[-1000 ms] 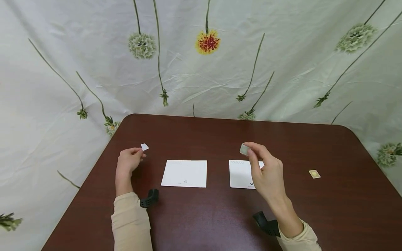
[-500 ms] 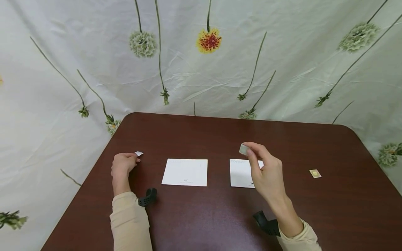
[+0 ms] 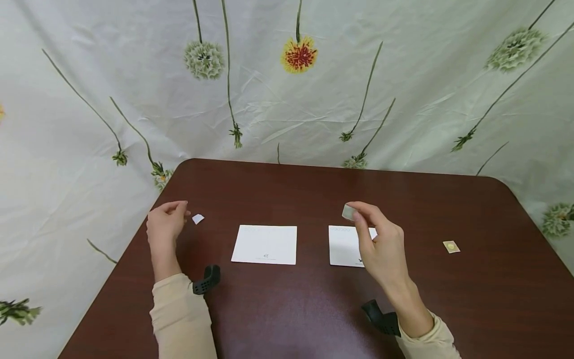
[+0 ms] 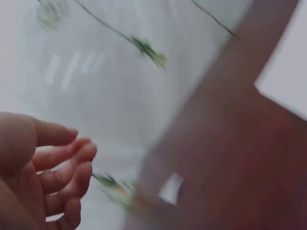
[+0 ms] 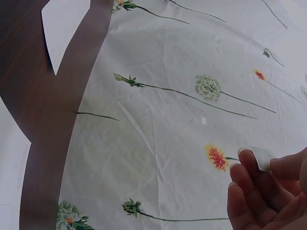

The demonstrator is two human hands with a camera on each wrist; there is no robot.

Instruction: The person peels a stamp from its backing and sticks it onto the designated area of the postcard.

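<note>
At the left of the glossy reddish-brown table (image 3: 287, 309), the left hand (image 3: 166, 223) is relaxed, fingers loosely curved, just beside a small white paper scrap (image 3: 198, 219). Rightward lie a white rectangular paper sheet (image 3: 264, 244), then a similar second sheet (image 3: 344, 248), partly hidden by the right hand (image 3: 383, 249), which pinches a small pale-grey square (image 3: 348, 212). Farther right lies a small yellowish square (image 3: 451, 247).

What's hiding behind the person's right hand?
In the head view, a white card lies on the table behind the right hand. Its left part shows; the hand covers most of its right side.
</note>
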